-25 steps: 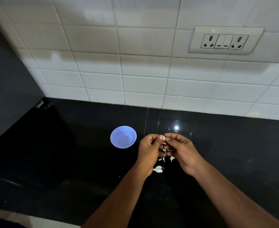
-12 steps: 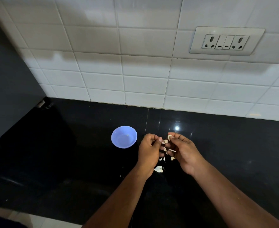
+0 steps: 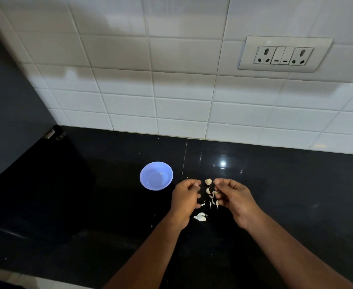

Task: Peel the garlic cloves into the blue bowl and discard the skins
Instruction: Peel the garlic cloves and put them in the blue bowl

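Stage: peeling is under way, by my judgement somewhere in the middle; loose skins lie on the tabletop (image 3: 296,195), and nothing here shows any skins discarded yet.
Left hand (image 3: 185,200): fingers curled inward in a closed grip just left of the scraps; whether a clove sits inside it I cannot tell, since the fingers hide the palm.
Right hand (image 3: 234,198): fingers curled, fingertips pinching beside a pale piece (image 3: 208,181) between the two hands; whether that piece is a clove or a skin is too small to tell, and whether the grip actually holds it is unclear.
Skins (image 3: 212,198): a scatter of thin pale flakes on the black surface between the hands, with one larger white scrap (image 3: 200,216) nearer the person.
Blue bowl (image 3: 144,180): stands upright on the tabletop, left of the left hand and apart from it.
Bowl contents: only a tiny pale speck (image 3: 161,173) shows inside; no whole peeled cloves are plainly visible.
Left to do: likely finish the clove in hand, drop it in the bowl, then gather and throw away the flakes.
Backdrop: a white tiled wall (image 3: 171,80) with a socket plate (image 3: 285,54) at upper right.
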A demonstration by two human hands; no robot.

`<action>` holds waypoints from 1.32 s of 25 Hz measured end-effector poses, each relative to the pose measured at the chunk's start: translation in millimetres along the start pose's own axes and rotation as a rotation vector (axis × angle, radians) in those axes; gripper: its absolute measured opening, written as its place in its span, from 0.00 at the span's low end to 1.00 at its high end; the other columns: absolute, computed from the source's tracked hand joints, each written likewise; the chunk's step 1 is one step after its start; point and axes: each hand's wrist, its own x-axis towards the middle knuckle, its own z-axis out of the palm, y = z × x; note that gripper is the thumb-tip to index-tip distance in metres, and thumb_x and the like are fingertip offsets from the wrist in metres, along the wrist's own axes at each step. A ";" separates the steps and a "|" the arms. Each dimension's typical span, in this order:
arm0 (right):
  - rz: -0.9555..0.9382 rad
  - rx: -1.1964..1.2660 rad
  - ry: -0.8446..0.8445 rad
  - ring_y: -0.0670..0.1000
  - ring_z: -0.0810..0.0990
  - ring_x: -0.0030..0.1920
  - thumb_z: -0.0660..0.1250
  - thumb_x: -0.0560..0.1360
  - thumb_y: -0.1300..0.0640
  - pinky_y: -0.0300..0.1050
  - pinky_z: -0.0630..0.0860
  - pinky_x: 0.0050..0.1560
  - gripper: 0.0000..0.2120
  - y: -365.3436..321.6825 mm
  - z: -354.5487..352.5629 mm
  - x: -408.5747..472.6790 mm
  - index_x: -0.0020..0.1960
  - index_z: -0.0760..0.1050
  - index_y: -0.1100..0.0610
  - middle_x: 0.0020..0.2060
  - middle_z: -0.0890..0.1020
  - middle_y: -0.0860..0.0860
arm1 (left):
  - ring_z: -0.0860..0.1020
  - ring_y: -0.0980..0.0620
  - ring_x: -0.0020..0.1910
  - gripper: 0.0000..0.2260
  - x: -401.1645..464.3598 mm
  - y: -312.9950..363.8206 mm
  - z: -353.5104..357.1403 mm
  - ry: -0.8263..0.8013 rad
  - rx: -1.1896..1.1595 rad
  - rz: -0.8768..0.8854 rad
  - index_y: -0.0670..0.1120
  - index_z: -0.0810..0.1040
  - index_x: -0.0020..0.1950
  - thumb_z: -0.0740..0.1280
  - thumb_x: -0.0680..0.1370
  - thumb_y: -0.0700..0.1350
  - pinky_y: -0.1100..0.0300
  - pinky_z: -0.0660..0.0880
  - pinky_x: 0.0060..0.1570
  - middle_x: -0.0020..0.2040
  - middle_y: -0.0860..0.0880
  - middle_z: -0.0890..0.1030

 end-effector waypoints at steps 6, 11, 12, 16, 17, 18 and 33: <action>-0.088 -0.162 -0.092 0.52 0.87 0.41 0.72 0.79 0.66 0.42 0.85 0.45 0.08 6.1 20.1 0.8 0.57 0.81 0.60 0.41 0.87 0.57 | 0.86 0.48 0.40 0.09 -9.2 1.9 -2.6 -0.057 -0.060 0.034 0.43 0.86 0.49 0.68 0.84 0.45 0.57 0.80 0.32 0.39 0.43 0.85; -0.150 -0.231 -0.154 0.53 0.88 0.43 0.70 0.80 0.68 0.45 0.85 0.45 0.11 -4.4 42.9 12.4 0.60 0.78 0.58 0.44 0.88 0.56 | 0.85 0.56 0.41 0.06 -2.1 8.5 -26.7 0.082 0.128 0.264 0.51 0.87 0.52 0.70 0.82 0.44 0.59 0.79 0.31 0.41 0.54 0.87; -0.155 -0.299 -0.165 0.53 0.88 0.44 0.68 0.81 0.69 0.46 0.85 0.45 0.12 -5.9 44.4 18.7 0.61 0.79 0.57 0.46 0.88 0.54 | 0.84 0.58 0.43 0.07 0.4 12.6 -33.4 0.143 0.173 0.284 0.51 0.87 0.54 0.69 0.83 0.45 0.60 0.80 0.36 0.42 0.57 0.86; -0.233 -0.952 -0.019 0.47 0.85 0.47 0.68 0.79 0.60 0.43 0.81 0.48 0.10 -16.3 22.4 48.4 0.53 0.82 0.45 0.47 0.86 0.43 | 0.79 0.59 0.49 0.11 20.4 24.0 -75.8 0.446 0.518 0.258 0.54 0.86 0.61 0.64 0.85 0.48 0.60 0.72 0.47 0.51 0.61 0.83; -0.206 -1.104 0.009 0.46 0.85 0.48 0.69 0.79 0.55 0.46 0.81 0.52 0.07 -17.8 16.0 51.4 0.51 0.81 0.42 0.47 0.86 0.41 | 0.80 0.53 0.53 0.12 27.7 23.5 -86.6 0.487 0.665 0.256 0.54 0.86 0.61 0.64 0.85 0.48 0.57 0.70 0.51 0.54 0.57 0.85; -0.159 -1.210 0.023 0.46 0.84 0.50 0.70 0.78 0.50 0.48 0.81 0.54 0.05 -17.5 12.0 51.9 0.50 0.81 0.40 0.48 0.85 0.40 | 0.79 0.49 0.57 0.12 33.4 23.2 -94.9 0.503 0.813 0.258 0.54 0.86 0.60 0.63 0.86 0.49 0.54 0.66 0.52 0.56 0.54 0.85; -0.149 -0.701 -0.006 0.49 0.83 0.48 0.65 0.84 0.60 0.44 0.78 0.50 0.11 12.9 10.2 59.5 0.62 0.82 0.53 0.47 0.84 0.53 | 0.82 0.44 0.48 0.09 42.1 3.7 -82.4 0.508 0.956 0.712 0.51 0.88 0.57 0.71 0.79 0.43 0.47 0.75 0.51 0.44 0.50 0.86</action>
